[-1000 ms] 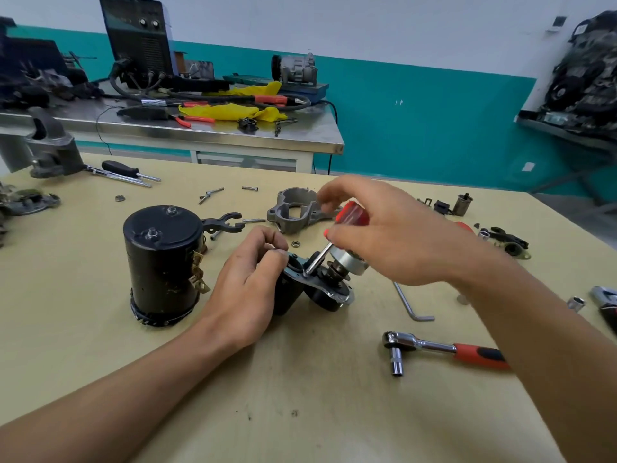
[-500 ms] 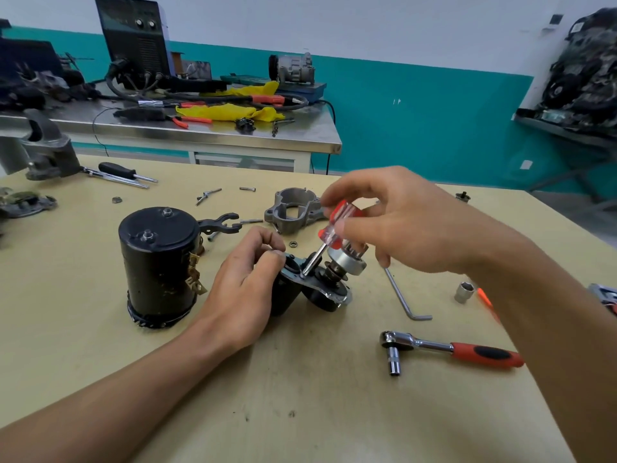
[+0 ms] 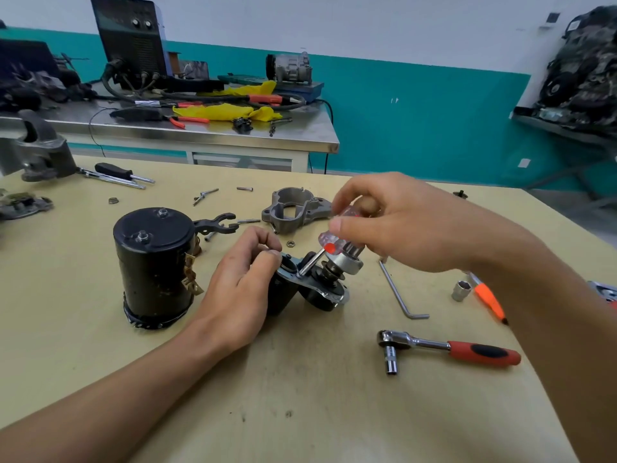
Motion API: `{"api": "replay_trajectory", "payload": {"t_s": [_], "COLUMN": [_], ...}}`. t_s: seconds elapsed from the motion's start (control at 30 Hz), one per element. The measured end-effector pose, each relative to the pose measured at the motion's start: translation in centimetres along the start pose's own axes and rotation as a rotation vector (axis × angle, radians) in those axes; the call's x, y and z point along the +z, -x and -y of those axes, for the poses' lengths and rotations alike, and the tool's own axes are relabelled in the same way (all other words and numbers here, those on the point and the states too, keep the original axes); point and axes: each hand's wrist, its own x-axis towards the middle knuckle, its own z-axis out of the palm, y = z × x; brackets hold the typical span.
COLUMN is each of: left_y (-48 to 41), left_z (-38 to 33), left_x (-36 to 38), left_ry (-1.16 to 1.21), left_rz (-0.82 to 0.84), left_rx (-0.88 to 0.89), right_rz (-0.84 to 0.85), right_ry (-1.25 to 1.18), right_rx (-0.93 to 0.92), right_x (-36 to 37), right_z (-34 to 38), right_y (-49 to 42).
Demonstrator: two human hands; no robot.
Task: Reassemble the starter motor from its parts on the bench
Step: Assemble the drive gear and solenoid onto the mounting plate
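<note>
Clear-handled screwdriver [image 3: 329, 247], black assembly [image 3: 320, 295], cylindrical housing [image 3: 155, 265]

left grip [image 3: 241, 279]: fingers curled, pinching | right grip [image 3: 410, 225]: fingers curled, raised

1 view. Head-worn wide-angle camera; sat above the near edge of the bench [image 3: 300, 412], faced forward and down, close over left hand [image 3: 243, 279] and right hand [image 3: 410, 222]; steel table [image 3: 233, 142] and wall [image 3: 434, 111] far behind.
</note>
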Motion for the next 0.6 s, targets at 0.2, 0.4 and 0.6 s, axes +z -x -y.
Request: {"api": "replay_trajectory", "payload": {"t_s": [0.2,0.4,0.6], "left_y": [0.1,0.0,0.0], "left_z": [0.0,0.1,0.1], "left_x": [0.0,-0.1,0.0], "left_ry": [-0.017,-0.022,-0.019], "left_rz": [0.002,-0.002,-0.004], "left_rx": [0.004,0.006,0.015], "right_rz": [-0.27,-0.075,-0.13], "right_ry": [0.137,-0.033,0.124], "right_rx": [0.1,0.099,0.105], "right_x": [2.4,0.8,1.1], "right_z": [0.8,0.4,0.4], "right_y": [-0.6,-0.3,-0.3]}}
